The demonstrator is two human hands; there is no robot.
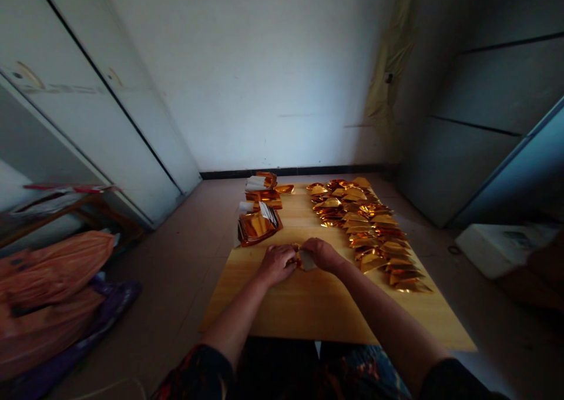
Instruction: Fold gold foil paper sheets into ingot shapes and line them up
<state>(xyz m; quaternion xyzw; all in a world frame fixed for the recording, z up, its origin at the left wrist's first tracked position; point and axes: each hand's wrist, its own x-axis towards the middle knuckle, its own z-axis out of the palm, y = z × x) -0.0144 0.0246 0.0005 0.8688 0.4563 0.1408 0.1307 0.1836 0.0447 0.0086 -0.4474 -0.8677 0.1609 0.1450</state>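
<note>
My left hand and my right hand meet near the middle of a pale wooden board, pinching a piece of gold foil paper between them. The foil's pale back shows by my right fingers, and much of the piece is hidden by my hands. Many folded gold foil triangles lie in overlapping rows along the board's right side. Beyond my hands, a stack of flat gold foil sheets sits in a brown-edged wrapper with white paper.
Further stacks of gold foil and white paper sit at the board's far end. Orange bags and a purple bag lie on the tiled floor to the left. A white box stands on the right.
</note>
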